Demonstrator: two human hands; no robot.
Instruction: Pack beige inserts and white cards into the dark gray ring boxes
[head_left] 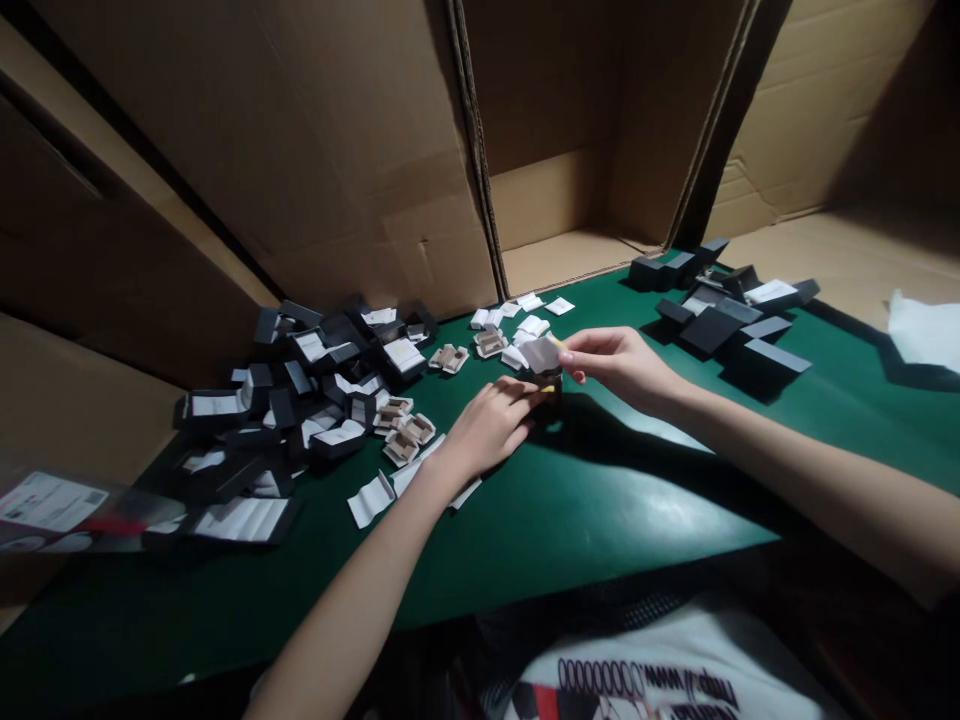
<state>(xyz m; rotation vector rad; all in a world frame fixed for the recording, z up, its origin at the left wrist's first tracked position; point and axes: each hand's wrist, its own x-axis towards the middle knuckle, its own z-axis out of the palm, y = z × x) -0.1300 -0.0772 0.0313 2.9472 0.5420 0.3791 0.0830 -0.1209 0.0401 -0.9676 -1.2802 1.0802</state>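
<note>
Between its thumb and fingers, my right hand pinches a small folded white card by its right edge, where a bit of yellow shows. My left hand lies just below and left of it, fingers closed against a small dark box on the table; its thumb is hidden. A yellow strip shows by the left fingertips. Loose white card pieces lie right behind the hands. Beside my left wrist are more folded white cards and brown-lined card inserts.
A heap of black boxes with white insides covers the table's left side. More black boxes lie at the back right. Large cardboard cartons wall the green table. A labelled clear bag is at far left, a white sheet at far right.
</note>
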